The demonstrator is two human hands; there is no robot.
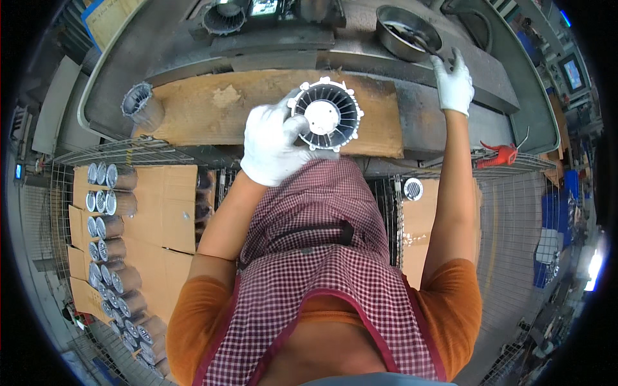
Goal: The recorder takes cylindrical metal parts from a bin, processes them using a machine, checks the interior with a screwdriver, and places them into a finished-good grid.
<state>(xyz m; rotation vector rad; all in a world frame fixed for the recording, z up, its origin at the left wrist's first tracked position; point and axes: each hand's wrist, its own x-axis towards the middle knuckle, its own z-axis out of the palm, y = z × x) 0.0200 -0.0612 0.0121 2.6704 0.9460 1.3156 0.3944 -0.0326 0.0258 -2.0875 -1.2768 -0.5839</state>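
Observation:
My left hand [273, 143], in a white glove, grips a round metal housing [323, 116] with thin fins inside and small lugs around its rim. The open finned end faces up, and my thumb lies over its near left edge. Far right, my gloved right hand [455, 88] is stretched out beside a metal bowl [394, 46]. Its thumb and forefinger are apart. From the bowl a dark handle [421, 44] sticks out toward these fingertips; whether they touch it I cannot tell.
Worn cardboard [193, 103] covers the bench front, with another finned housing [143, 108] at its left. A wire cart [61, 212] on the left holds several housings on cardboard. One housing [413, 188] sits in the right cart. A red air gun [499, 155] hangs at the bench edge.

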